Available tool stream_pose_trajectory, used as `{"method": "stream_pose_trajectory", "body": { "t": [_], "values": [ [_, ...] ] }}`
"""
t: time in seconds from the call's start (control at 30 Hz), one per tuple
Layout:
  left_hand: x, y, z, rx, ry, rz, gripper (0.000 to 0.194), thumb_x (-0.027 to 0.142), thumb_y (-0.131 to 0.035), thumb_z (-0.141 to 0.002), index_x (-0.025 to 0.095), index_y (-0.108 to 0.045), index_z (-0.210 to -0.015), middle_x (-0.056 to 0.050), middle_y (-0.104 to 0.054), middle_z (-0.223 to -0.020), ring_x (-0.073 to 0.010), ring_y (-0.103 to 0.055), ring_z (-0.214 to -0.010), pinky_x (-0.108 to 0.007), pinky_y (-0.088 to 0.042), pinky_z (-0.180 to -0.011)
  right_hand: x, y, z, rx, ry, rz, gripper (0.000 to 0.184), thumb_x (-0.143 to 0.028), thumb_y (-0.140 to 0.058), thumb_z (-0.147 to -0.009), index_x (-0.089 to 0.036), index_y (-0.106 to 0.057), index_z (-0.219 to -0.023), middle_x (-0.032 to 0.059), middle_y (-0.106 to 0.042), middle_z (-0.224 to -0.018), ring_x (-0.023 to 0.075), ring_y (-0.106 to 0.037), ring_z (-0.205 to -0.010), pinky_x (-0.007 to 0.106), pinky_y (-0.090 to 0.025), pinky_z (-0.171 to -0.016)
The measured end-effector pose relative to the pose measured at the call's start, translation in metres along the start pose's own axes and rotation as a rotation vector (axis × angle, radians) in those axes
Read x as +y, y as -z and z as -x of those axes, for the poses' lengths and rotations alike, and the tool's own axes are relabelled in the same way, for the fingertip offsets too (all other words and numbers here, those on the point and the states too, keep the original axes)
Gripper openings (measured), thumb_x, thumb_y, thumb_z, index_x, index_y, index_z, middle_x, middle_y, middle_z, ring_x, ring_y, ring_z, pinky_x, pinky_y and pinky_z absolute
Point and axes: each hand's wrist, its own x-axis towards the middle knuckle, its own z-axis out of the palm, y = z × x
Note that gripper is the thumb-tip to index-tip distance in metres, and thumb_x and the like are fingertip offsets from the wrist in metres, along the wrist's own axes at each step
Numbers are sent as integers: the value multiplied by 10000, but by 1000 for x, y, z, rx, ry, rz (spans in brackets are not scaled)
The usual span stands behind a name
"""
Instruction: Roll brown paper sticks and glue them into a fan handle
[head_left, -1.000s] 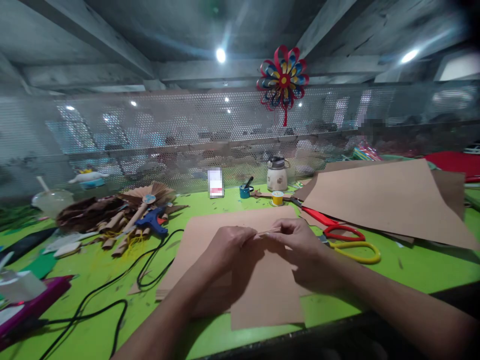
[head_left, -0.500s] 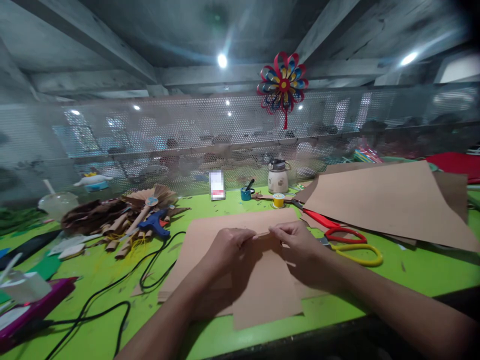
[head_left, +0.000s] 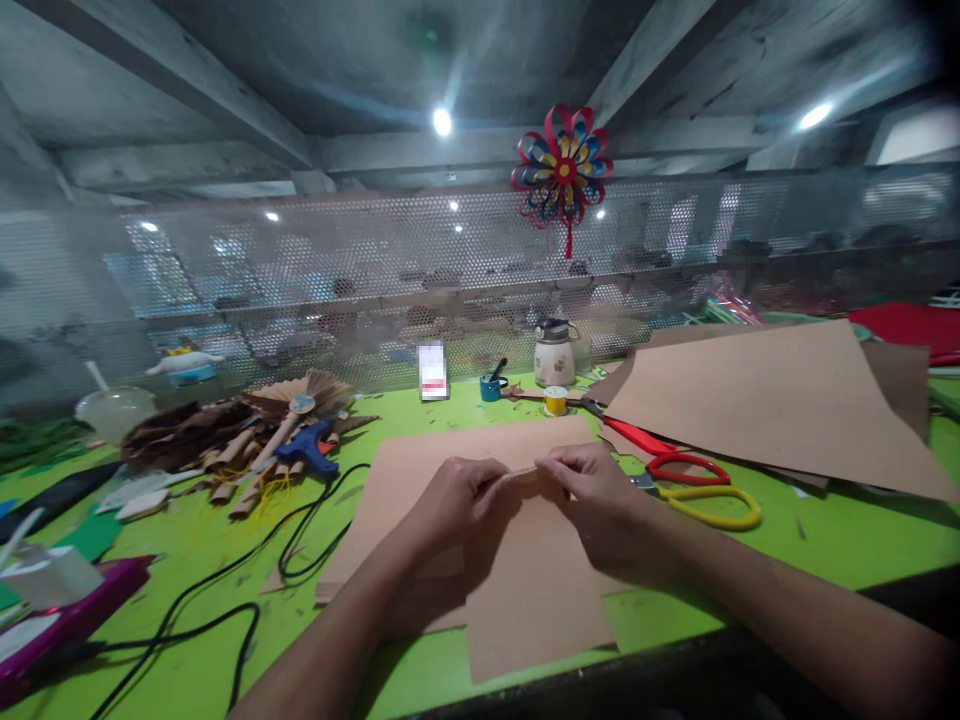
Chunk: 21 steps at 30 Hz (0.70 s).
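Brown paper sheet (head_left: 536,590), plain, narrowly folded top edge, lower centre, fingers of left hand (head_left: 469,490) and right hand (head_left: 585,478) pinching fold.

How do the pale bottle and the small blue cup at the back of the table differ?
The pale bottle is taller and wider; the blue cup is small and squat. The bottle is cream with brownish patches, while the cup is plain blue. The bottle has a dark lid on top; the cup has a dark stick-like object poking out of it. Both stand upright on the green table.
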Motion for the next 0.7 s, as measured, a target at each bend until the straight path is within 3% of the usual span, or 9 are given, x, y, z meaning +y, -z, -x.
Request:
{"method": "stream_pose_trajectory", "body": {
  "t": [0.2,0.47,0.7],
  "values": [
    [1,2,-2,12,29,67,351,354,-452,-930,144,-692,-784,-32,-699,-710,-132,-589,-626,-210,-393,-578,-1,5,-5,-14,64,61,373,-490,-625,-813,-131,-657,-719,3,-538,-621,111,-459,-559,232,-357,-498],
    [-7,2,-2,33,8,82,335,359,-457,-934,142,-688,-827,-34,-699,-738,-129,-583,-643,-214,-401,-596,-3,13,-9,-60,148,34,364,-486,-655,-801,-134,-722,-862,61,-671,-837,170,-583,-770,299,-465,-703],
    [0,2,-2,33,9,110,340,358,-465,-935,140,-694,-809,-28,-689,-717,-118,-576,-633,-202,-390,-577,2,1,-6,-70,-1,-184,332,-405,-790,-695,-136,-633,-811,15,-617,-682,121,-546,-602,248,-427,-563]
  ]
}}
